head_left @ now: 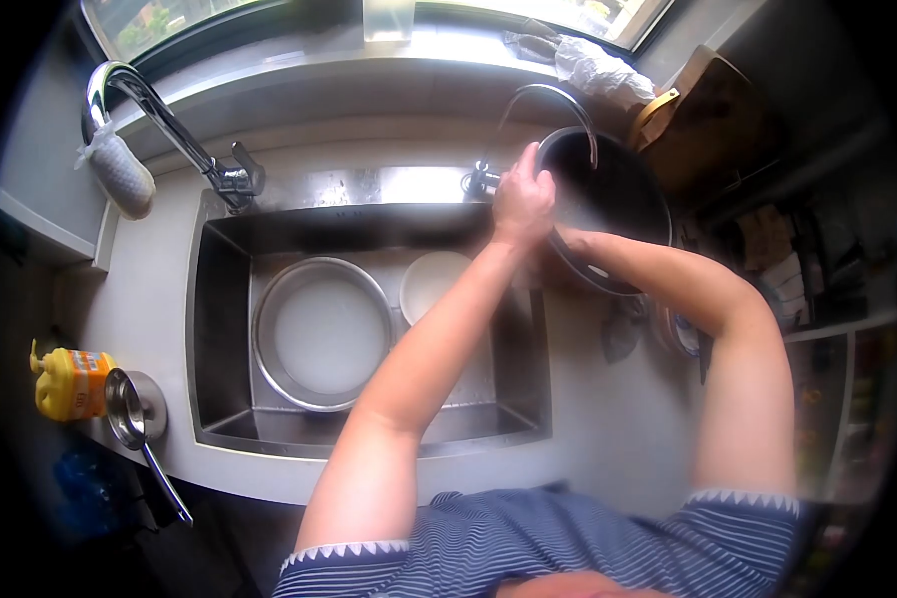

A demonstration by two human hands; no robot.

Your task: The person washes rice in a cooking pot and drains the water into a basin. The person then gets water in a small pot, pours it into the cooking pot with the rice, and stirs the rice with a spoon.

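Observation:
A large dark pot point(608, 189) is tilted beneath the thin curved tap point(558, 92) at the right of the sink. My left hand point(524, 202) is at its left rim, near the tap's base, with the fingers bent and the thumb raised. My right hand point(568, 242) is at the pot's near left side, mostly hidden behind the rim and my left wrist; its fingers do not show. Left of my forearm, a round metal basin point(261, 334) with cloudy liquid stands in the sink point(219, 389). Beside it lies a pale round dish point(432, 282), partly covered by my left arm.
A large tap point(154, 110) with a wrapped spout arches at the back left. On the left counter stand a yellow pump bottle point(73, 383) and a small metal saucepan point(153, 409), its handle over the edge. A wooden board point(713, 120) leans at the back right, near crumpled white plastic point(603, 70).

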